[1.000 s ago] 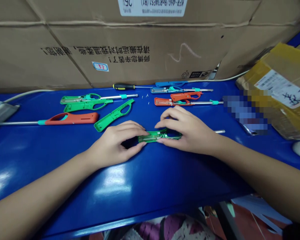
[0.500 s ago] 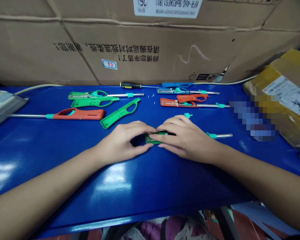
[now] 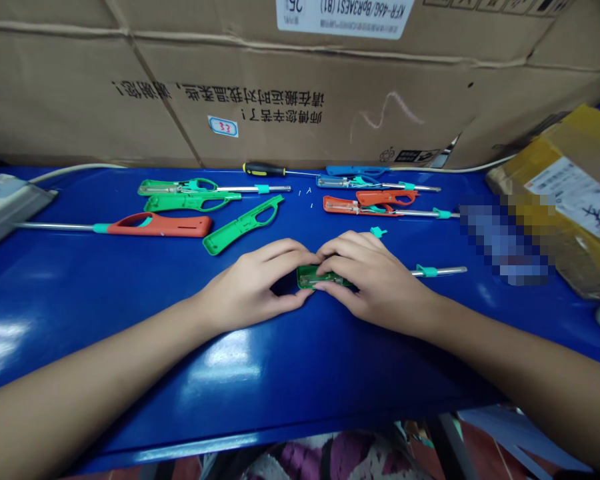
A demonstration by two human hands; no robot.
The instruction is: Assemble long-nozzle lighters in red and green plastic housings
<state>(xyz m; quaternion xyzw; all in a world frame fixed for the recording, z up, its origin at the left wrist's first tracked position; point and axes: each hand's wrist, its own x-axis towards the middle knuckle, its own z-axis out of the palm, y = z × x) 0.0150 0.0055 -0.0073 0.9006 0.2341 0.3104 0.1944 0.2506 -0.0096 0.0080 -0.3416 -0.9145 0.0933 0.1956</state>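
Observation:
An opened green long-nosed lighter (image 3: 307, 277) lies in front of me, its inner parts showing in the shell. My left hand (image 3: 255, 280) is closed in a loose pinch on its handle end, thumb on the near edge and fingers on the far edge. Over the middle of the same lighter, my right hand (image 3: 375, 283) grips it with bent fingers and hides that part. Its metal tube with a turquoise collar (image 3: 427, 271) sticks out to the right. A small turquoise piece (image 3: 379, 232) lies just beyond my right hand. Nearby on the left rests a loose green half shell (image 3: 243, 225).
On the blue table (image 3: 260, 400) lie a closed orange lighter (image 3: 163, 227), opened green (image 3: 180, 188), blue (image 3: 340, 182) and orange (image 3: 340, 205) lighters, and a screwdriver (image 3: 265, 170). A large cardboard box (image 3: 260, 67) stands behind; a taped carton (image 3: 555, 200) sits at right.
The fingers of my right hand have shifted and bent more, so more of the lighter's inside shows. Both hands stay at the lighter, and the view has shifted slightly.

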